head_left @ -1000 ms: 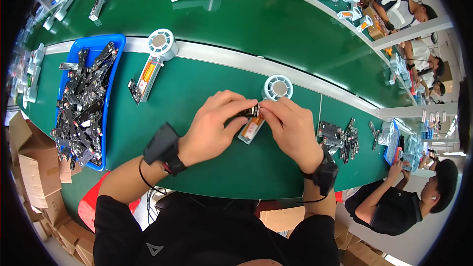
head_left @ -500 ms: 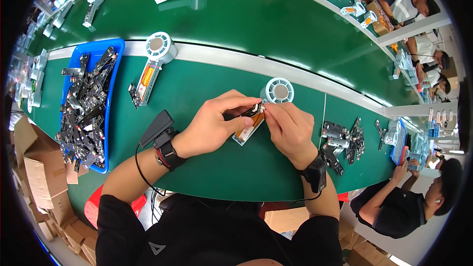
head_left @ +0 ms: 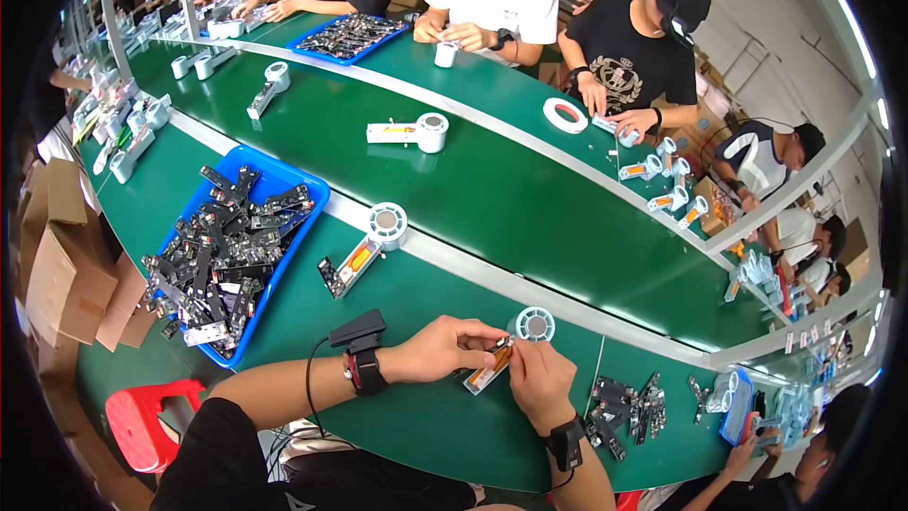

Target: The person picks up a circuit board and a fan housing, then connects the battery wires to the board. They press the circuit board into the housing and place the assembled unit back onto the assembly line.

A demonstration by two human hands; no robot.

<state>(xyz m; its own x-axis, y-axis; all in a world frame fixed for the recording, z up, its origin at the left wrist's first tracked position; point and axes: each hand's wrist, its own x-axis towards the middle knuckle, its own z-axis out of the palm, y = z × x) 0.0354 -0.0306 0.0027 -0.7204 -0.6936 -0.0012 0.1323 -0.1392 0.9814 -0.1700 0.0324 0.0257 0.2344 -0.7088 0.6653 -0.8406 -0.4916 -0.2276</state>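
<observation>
Our view is tilting upward

Nearer us than the pale-blue, round plastic fan head (head_left: 535, 324), our left hand (head_left: 449, 348) is pinching a small black circuit board (head_left: 501, 346) above the open pale-blue handle (head_left: 480, 380); our right hand (head_left: 546, 378) is pinching at the board's end, on what we cannot tell. We are probably making a connection; the next move is likely calling for a steady grip.

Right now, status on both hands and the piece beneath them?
Left hand: pinching small circuit board. Right hand: at board's end, grip unclear. Round-headed unit: beneath, partly covered by hands. Blue tray: off left, clear of hands.
</observation>
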